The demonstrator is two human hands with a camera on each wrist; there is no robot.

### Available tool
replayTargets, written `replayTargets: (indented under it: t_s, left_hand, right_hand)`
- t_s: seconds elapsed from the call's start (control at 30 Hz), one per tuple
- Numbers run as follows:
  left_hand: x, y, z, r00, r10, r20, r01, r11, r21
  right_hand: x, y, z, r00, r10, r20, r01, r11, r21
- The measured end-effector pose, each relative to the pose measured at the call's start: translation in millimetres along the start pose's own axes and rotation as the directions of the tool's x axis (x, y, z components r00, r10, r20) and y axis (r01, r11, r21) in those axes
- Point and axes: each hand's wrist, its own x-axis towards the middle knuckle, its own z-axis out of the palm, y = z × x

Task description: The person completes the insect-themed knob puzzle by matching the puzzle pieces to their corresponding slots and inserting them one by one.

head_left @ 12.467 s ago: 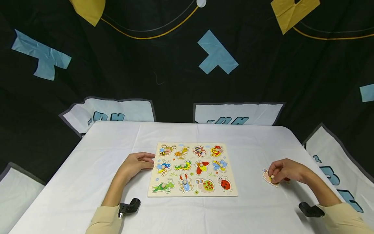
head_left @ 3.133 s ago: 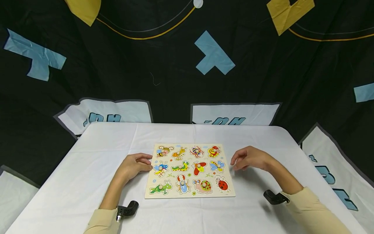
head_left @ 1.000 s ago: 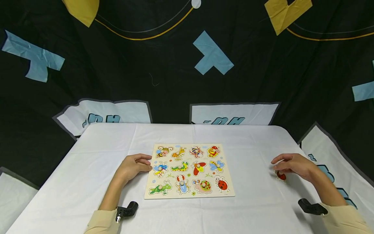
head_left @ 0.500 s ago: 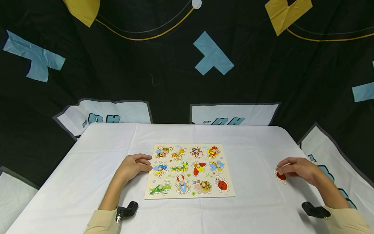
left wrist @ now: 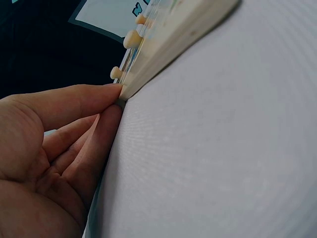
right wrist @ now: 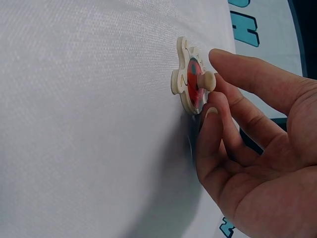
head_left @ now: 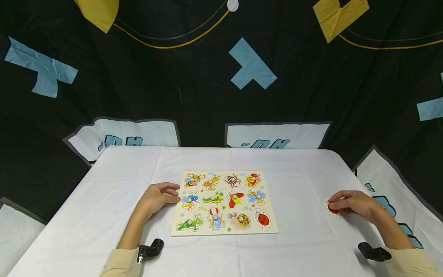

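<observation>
A wooden insect puzzle board lies flat on the table, with several knobbed pieces in its cutouts. At its left edge rests my left hand; the fingertips touch the board's side. A red ladybug puzzle piece lies on the cloth far to the right, partly covered by my right hand. In the right wrist view, fingertips stand on either side of the ladybug piece's wooden knob, with a gap showing between them and the knob. The board's lower-right ladybug cutout shows a matching picture without a knob.
White cloth covers the table, its far edge backed by a black curtain. Each wrist wears a black camera, the left one and the right one, close above the cloth.
Over the last seconds my right hand has gone from beside the board to the ladybug piece, then lowered slightly over it. The snail piece now sits in the board. My left hand stays put.
</observation>
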Motion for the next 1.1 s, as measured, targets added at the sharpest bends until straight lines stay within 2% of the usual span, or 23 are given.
replayTargets:
  t_s: [0.6, 1.1]
  left_hand:
    - [-0.4, 0.1, -0.2, 1.0, 0.009, -0.001, -0.009, 1.0, 0.008]
    - [-1.1, 0.6, -0.8, 1.0, 0.007, 0.001, -0.007, 1.0, 0.009]
  right_hand:
    - [3.9, 4.5, 3.1, 0.998, 0.058, -0.028, -0.058, 0.998, -0.005]
    - [5.5, 4.7, 6.8, 0.996, 0.055, -0.074, -0.057, 0.998, -0.021]
